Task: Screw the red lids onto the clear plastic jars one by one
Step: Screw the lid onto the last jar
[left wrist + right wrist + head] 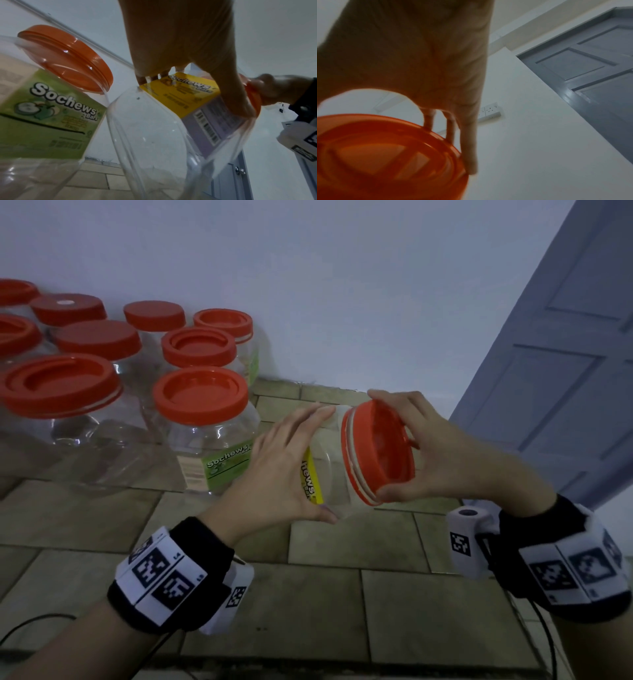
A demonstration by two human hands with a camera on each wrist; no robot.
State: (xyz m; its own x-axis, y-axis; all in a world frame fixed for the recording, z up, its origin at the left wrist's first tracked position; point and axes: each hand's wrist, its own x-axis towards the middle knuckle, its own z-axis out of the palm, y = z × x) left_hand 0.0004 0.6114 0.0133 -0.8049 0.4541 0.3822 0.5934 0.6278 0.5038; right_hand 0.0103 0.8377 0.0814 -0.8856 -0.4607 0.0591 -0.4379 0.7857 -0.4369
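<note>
So the left hand is gripping the clear jar sideways, and the right hand is curling its fingers round the red lid on its mouth, probably mid-twist. The capped jars are standing just left of the left fingers. I'm seeing no open ones, so probably nearly done.

Grips jar w/ L hand from 9 o'clock, fingers over top, thumb under. Pinches lid rim w/ R hand from 3 o'clock, fingers at 12, thumb at 6.
</note>
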